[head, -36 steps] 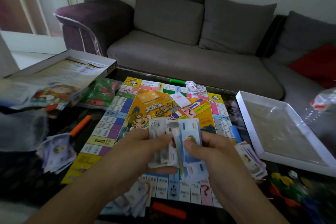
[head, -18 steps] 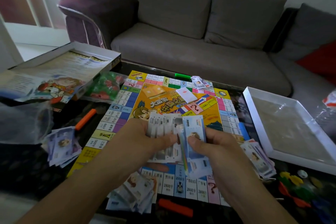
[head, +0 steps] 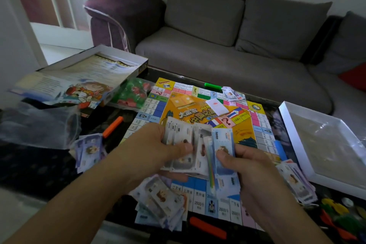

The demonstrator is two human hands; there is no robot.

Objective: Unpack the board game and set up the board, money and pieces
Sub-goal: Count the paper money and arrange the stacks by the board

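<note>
The colourful game board (head: pixel 186 105) lies unfolded on the dark table. Above its near edge my left hand (head: pixel 150 148) grips a fanned stack of pale play money (head: pixel 184 142), thumb pressed on top. My right hand (head: pixel 243 166) pinches a light blue banknote (head: pixel 221 144) at the fan's right side. Money piles lie at the near edge (head: pixel 162 204), at the left (head: pixel 89 152), at the right (head: pixel 297 182) and at the far edge (head: pixel 231 93). A white card stack (head: pixel 216 106) sits on the board's middle.
An open box half (head: pixel 118 59) holding a rules sheet stands at the left, with a bag of green and red pieces (head: pixel 132 95) beside it. A white box tray (head: pixel 293 138) holding clear plastic stands at the right. Orange sticks (head: pixel 112 127) (head: pixel 208 228), a green stick (head: pixel 213 86), loose tokens (head: pixel 340 212); sofa behind.
The view has shifted a little, so the scene sits lower and to the right. Both hands keep hold of the money fan, with the blue note still pinched at its right.
</note>
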